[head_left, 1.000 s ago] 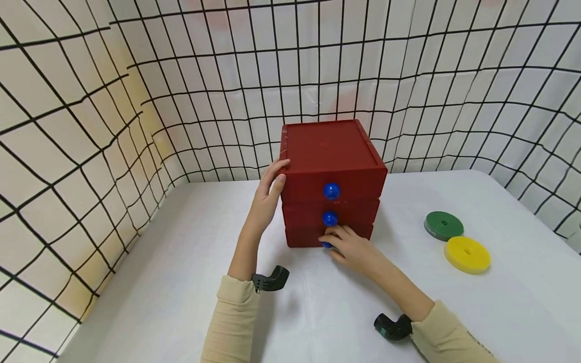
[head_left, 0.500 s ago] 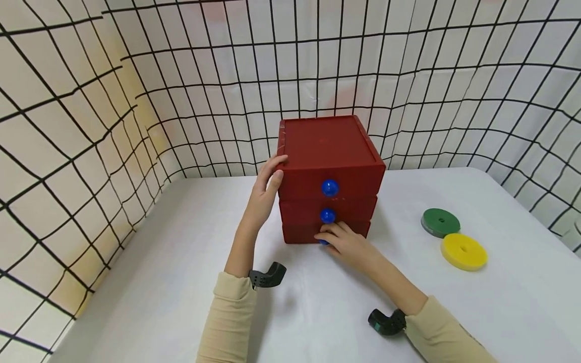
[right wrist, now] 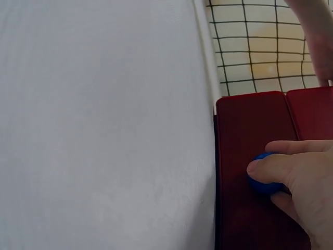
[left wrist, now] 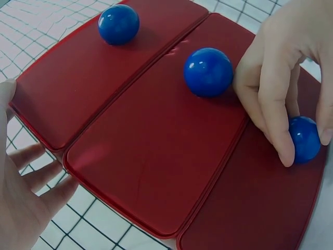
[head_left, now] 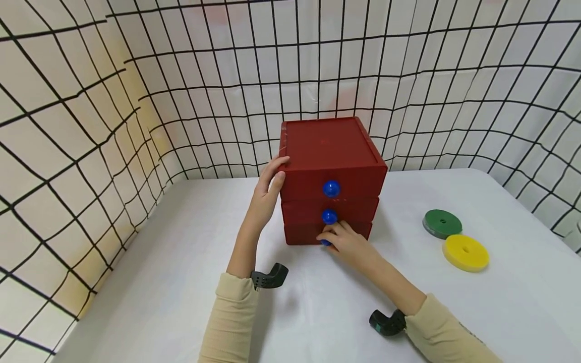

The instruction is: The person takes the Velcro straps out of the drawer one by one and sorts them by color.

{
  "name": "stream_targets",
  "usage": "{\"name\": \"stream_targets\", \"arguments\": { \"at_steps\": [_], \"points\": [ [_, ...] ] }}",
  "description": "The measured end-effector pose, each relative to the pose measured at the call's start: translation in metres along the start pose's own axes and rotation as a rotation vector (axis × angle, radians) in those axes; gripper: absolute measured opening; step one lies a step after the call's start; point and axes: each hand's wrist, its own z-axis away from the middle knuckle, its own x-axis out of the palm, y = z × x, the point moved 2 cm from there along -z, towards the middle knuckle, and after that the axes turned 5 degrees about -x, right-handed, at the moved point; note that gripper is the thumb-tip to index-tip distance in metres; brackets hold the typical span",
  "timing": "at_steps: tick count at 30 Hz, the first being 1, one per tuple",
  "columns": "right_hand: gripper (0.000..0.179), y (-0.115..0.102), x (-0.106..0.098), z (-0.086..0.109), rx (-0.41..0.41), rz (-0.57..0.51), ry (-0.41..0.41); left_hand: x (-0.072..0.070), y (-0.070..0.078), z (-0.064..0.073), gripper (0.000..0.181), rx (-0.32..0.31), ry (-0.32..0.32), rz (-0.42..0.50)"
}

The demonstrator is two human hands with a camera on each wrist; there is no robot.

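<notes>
A red box with three stacked drawers stands on the white table, each drawer front bearing a round blue knob. The drawers look closed. My right hand pinches the lowest blue knob between thumb and fingers; in the right wrist view the thumb lies across that knob. The middle knob sits just above my right fingers, and the top knob is untouched. My left hand rests with extended fingers against the box's left side, its fingertips at the top front corner.
Right of the box, a green disc and a yellow disc, each with a small centre hole, lie side by side on the white table. A black grid net over white walls stands behind and at both sides.
The fingers of my right hand have closed in on the lowest knob. My left hand stays on the box's side. The whole view has shifted slightly; the drawers look unmoved.
</notes>
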Motion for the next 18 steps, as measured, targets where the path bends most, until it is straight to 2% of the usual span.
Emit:
{"name": "stream_targets", "arguments": {
  "at_steps": [10, 18],
  "points": [
    [0.029, -0.005, -0.006, 0.002, -0.028, -0.012, 0.002, 0.001, -0.002, -0.001, 0.037, -0.018, -0.004, -0.006],
    [0.025, -0.012, -0.014, 0.006, -0.029, -0.095, -0.038, 0.000, -0.002, -0.001, 0.036, -0.010, 0.001, -0.008]
  ]
}}
